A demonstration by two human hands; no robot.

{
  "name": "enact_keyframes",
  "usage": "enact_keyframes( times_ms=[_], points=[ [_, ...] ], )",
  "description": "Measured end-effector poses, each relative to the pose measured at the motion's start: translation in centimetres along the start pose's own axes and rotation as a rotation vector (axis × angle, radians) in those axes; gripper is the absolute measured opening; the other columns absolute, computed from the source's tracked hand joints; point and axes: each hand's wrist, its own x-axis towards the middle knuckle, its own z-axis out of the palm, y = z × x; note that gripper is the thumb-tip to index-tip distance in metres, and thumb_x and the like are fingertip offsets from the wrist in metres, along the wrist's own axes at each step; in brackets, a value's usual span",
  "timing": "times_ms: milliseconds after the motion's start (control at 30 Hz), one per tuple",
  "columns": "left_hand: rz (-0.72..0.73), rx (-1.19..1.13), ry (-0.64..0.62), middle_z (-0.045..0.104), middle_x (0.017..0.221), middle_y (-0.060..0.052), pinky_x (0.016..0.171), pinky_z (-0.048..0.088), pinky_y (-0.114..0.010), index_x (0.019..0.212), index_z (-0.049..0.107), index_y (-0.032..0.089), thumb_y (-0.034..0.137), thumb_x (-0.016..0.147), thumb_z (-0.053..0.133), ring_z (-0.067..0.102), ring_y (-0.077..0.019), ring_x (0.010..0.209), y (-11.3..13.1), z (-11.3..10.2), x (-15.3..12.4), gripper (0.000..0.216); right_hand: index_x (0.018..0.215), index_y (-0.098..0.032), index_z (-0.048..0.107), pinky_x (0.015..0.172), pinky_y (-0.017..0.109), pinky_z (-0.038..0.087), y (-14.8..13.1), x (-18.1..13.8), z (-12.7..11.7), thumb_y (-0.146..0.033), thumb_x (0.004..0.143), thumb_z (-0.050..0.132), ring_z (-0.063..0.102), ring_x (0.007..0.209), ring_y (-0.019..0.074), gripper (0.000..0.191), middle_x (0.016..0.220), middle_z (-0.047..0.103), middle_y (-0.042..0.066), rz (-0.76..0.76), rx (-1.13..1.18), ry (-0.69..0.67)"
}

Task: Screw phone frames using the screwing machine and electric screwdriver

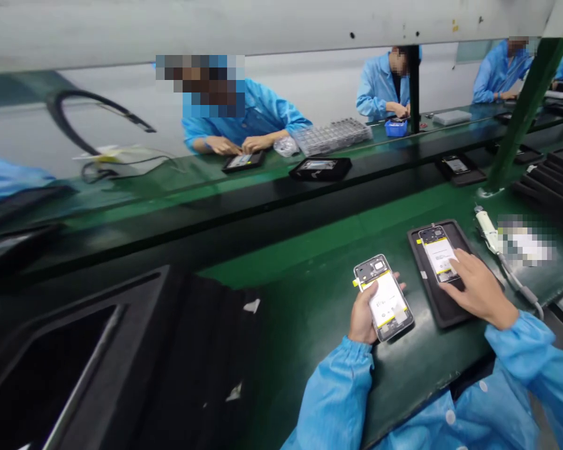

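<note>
While one phone [387,304] is being clamped in the left hand [363,314], the second phone [435,253], lying near-to-far in a tray [445,314], is being touched from the right by the right hand [479,289], finger grip unclear.

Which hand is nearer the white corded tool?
Right. The right hand is left of the tool, at the phone in the tray; the left hand is farther left, holding another phone.

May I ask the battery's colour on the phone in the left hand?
The battery is white with yellow ends, best seen in the head view.
</note>
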Motion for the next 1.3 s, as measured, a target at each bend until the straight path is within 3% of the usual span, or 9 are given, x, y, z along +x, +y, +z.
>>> enact_keyframes(
  times_ms=[100, 200, 433, 567, 700, 867, 1033, 1200, 1300],
  points=[
    [-0.128, 0.081, -0.019, 0.07, 0.112, -0.02, 0.081, 0.058, -0.044, 0.119, 0.058, 0.004, 0.027, 0.086, 0.048, 0.069, -0.032, 0.098, -0.1, 0.7, -0.7, 0.041, 0.123, -0.003, 0.055, 0.102, 0.049, 0.043, -1.2, 2.8, 0.6, -0.042, 0.077, 0.07, 0.046, 0.126, 0.0373, 0.062, 0.136, 0.047, 0.027, 0.237, -0.073, -0.276],
    [-0.162, 0.143, 0.0, 0.073, 0.097, -0.023, 0.077, 0.059, -0.045, 0.12, 0.056, 0.001, 0.026, 0.086, 0.049, 0.071, -0.0323, 0.09, -0.3, 1.3, -1.2, 0.043, 0.117, -0.004, 0.057, 0.099, 0.042, 0.044, -2.3, 3.9, 0.2, -0.033, 0.082, 0.059, 0.051, 0.118, 0.0323, 0.046, 0.127, 0.054, 0.023, 0.366, -0.082, -0.401],
    [-0.027, 0.198, 0.071, 0.075, 0.079, -0.017, 0.073, 0.06, -0.043, 0.119, 0.055, 0.003, 0.017, 0.08, 0.055, 0.072, -0.0296, 0.078, 0.4, 3.7, -0.6, 0.041, 0.114, -0.005, 0.053, 0.094, 0.036, 0.045, -2.5, 4.0, -0.5, -0.023, 0.076, 0.057, 0.05, 0.116, 0.0298, 0.042, 0.128, 0.049, 0.023, 0.43, -0.075, -0.4],
    [0.023, 0.217, 0.057, 0.075, 0.08, -0.015, 0.077, 0.06, -0.042, 0.109, 0.061, 0.004, 0.008, 0.074, 0.056, 0.072, -0.0287, 0.082, 0.7, 6.0, 0.1, 0.036, 0.113, -0.005, 0.053, 0.086, 0.043, 0.048, -3.0, 4.4, -0.3, -0.024, 0.074, 0.059, 0.054, 0.107, 0.0334, 0.044, 0.114, 0.056, 0.023, 0.487, -0.125, -0.436],
    [0.049, 0.254, 0.048, 0.075, 0.082, -0.013, 0.078, 0.06, -0.04, 0.105, 0.063, 0.006, 0.003, 0.072, 0.055, 0.072, -0.0272, 0.082, 0.5, 7.5, 0.6, 0.034, 0.124, -0.002, 0.049, 0.085, 0.054, 0.048, -3.7, 4.5, 0.4, -0.02, 0.074, 0.06, 0.049, 0.114, 0.0417, 0.054, 0.115, 0.055, 0.029, 0.457, -0.174, -0.419],
    [0.056, 0.286, 0.075, 0.075, 0.076, -0.011, 0.077, 0.06, -0.038, 0.106, 0.062, 0.006, -0.002, 0.075, 0.051, 0.073, -0.0251, 0.079, 0.4, 8.1, 1.0, 0.034, 0.136, -0.002, 0.041, 0.092, 0.045, 0.047, -2.3, 3.4, 0.0, -0.008, 0.086, 0.043, 0.055, 0.11, 0.0297, 0.05, 0.119, 0.057, 0.025, 0.344, -0.19, -0.383],
    [0.051, 0.314, 0.109, 0.074, 0.071, -0.009, 0.075, 0.061, -0.036, 0.112, 0.06, 0.005, -0.004, 0.078, 0.048, 0.073, -0.0238, 0.076, 0.4, 8.5, 1.0, 0.036, 0.115, -0.001, 0.058, 0.101, 0.054, 0.041, -1.8, 3.1, -0.3, -0.029, 0.087, 0.054, 0.049, 0.119, 0.036, 0.04, 0.12, 0.057, 0.027, 0.338, -0.19, -0.366],
    [0.048, 0.365, 0.142, 0.075, 0.073, -0.009, 0.074, 0.061, -0.036, 0.118, 0.059, 0.007, -0.004, 0.079, 0.049, 0.073, -0.0241, 0.076, 0.7, 8.8, 0.7, 0.041, 0.129, 0.005, 0.048, 0.089, 0.059, 0.046, -2.5, 3.4, 0.7, -0.017, 0.083, 0.056, 0.048, 0.122, 0.042, 0.052, 0.123, 0.051, 0.037, 0.271, -0.225, -0.356],
    [0.04, 0.399, 0.162, 0.076, 0.078, -0.01, 0.073, 0.061, -0.035, 0.117, 0.06, 0.008, -0.004, 0.079, 0.051, 0.073, -0.0243, 0.076, 0.9, 9.0, 0.8, 0.041, 0.128, 0.005, 0.047, 0.082, 0.052, 0.052, -2.2, 3.7, 0.7, -0.009, 0.084, 0.051, 0.055, 0.114, 0.0392, 0.046, 0.118, 0.056, 0.035, 0.219, -0.228, -0.31]
  ],
)
